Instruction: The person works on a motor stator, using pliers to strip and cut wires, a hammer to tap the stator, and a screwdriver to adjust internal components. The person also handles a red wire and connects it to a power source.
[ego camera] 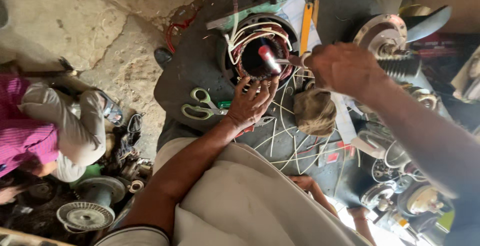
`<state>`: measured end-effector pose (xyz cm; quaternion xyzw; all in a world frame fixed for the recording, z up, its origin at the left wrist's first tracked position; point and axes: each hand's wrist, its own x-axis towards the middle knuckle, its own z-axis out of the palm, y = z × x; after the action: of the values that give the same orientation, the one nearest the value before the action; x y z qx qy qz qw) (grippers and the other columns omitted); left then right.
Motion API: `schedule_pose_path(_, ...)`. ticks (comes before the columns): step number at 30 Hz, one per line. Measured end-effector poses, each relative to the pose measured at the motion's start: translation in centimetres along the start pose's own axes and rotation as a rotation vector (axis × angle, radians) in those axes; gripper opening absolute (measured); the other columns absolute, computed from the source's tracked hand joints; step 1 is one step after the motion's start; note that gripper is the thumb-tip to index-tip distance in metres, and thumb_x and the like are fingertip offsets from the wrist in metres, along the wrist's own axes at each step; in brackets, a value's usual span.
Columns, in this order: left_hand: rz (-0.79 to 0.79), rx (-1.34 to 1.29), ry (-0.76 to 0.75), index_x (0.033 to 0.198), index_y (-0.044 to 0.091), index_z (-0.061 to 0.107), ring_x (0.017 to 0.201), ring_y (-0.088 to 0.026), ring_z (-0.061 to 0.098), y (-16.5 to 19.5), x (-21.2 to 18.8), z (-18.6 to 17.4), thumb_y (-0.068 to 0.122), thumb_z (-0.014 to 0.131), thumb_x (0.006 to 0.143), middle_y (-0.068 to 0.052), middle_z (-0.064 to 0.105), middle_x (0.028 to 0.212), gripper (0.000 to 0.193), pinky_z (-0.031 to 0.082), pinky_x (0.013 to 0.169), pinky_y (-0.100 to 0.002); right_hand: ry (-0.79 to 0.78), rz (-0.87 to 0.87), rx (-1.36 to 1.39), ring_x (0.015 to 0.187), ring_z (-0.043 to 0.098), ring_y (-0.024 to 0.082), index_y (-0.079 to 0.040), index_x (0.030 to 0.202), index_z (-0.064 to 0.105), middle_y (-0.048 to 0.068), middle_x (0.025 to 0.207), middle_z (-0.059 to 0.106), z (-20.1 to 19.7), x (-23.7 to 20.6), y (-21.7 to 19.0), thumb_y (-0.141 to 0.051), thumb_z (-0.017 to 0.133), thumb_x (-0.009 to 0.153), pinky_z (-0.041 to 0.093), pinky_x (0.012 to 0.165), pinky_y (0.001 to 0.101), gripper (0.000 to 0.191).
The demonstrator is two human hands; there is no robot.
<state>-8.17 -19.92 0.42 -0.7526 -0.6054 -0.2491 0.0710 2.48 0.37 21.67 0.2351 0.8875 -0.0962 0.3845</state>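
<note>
A motor stator (239, 51) with copper windings and white sleeved leads lies on a dark bench top (192, 71). My left hand (252, 103) rests at the stator's near rim, fingers spread, with the fingertips touching the windings. My right hand (345, 68) reaches in from the right and grips a thin metal tool with a red end (269, 58). That red end points into the stator's bore. What the tool is, I cannot tell.
Green-handled scissors (202, 103) lie left of my left hand. A brown cloth wad (314, 111), a yellow strip (306, 26) and loose white sleeves lie around. Motor parts (387, 38) crowd the right. A person in a pink shirt (30, 131) crouches at left by a fan rotor (85, 217).
</note>
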Motion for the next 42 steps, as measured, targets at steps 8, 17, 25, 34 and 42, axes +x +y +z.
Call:
schedule_pose_path(8, 0.014, -0.079, 0.023, 0.149, 0.01, 0.058, 0.122, -0.025, 0.048, -0.1, -0.1, 0.6, 0.022, 0.055, 0.103, -0.009, 0.053, 0.124, 0.047, 0.04, 0.112, -0.052, 0.191, 0.001, 0.144, 0.059, 0.066, 0.026, -0.028, 0.146, 0.061, 0.011, 0.088, 0.071, 3.5, -0.1, 1.0, -0.006, 0.058, 0.092, 0.055, 0.05, 0.0398, 0.058)
schedule_pose_path(17, -0.039, -0.133, 0.036, 0.152, 0.013, 0.055, 0.126, -0.025, 0.046, 0.2, -0.7, 1.3, 0.023, 0.058, 0.104, -0.01, 0.045, 0.126, 0.049, 0.033, 0.116, -0.053, 0.081, 0.045, 0.192, 0.066, 0.07, 0.029, -0.028, 0.143, 0.061, 0.013, 0.092, 0.072, 3.7, 0.2, 0.6, -0.003, 0.068, 0.077, 0.059, 0.055, 0.0399, 0.071)
schedule_pose_path(25, -0.045, -0.179, 0.037, 0.155, 0.015, 0.054, 0.126, -0.03, 0.044, 0.0, -0.7, 0.8, 0.018, 0.062, 0.104, -0.011, 0.04, 0.128, 0.051, 0.038, 0.119, -0.051, 0.021, -0.013, 0.12, 0.08, 0.073, 0.028, -0.012, 0.117, 0.071, 0.012, 0.095, 0.073, 4.0, 0.7, 1.0, -0.018, 0.072, 0.082, 0.062, 0.07, 0.0412, 0.035)
schedule_pose_path(34, -0.088, -0.175, 0.027, 0.153, 0.018, 0.055, 0.126, -0.032, 0.044, 0.1, -0.4, 0.3, 0.014, 0.058, 0.103, -0.011, 0.042, 0.129, 0.05, 0.038, 0.118, -0.052, 0.426, -0.073, 0.444, 0.07, 0.07, 0.029, -0.016, 0.115, 0.069, 0.011, 0.081, 0.073, 7.4, 0.0, 1.5, -0.021, 0.062, 0.098, 0.059, 0.065, 0.0427, 0.019)
schedule_pose_path(42, -0.157, -0.112, 0.032, 0.153, 0.03, 0.056, 0.131, -0.033, 0.039, 1.0, -0.8, 0.2, 0.014, 0.068, 0.102, -0.01, 0.037, 0.132, 0.055, 0.028, 0.119, -0.058, 0.555, -0.01, 0.818, 0.07, 0.069, 0.034, -0.018, 0.137, 0.067, 0.019, 0.083, 0.07, 9.2, 0.4, -0.6, -0.011, 0.066, 0.1, 0.056, 0.068, 0.0444, 0.038)
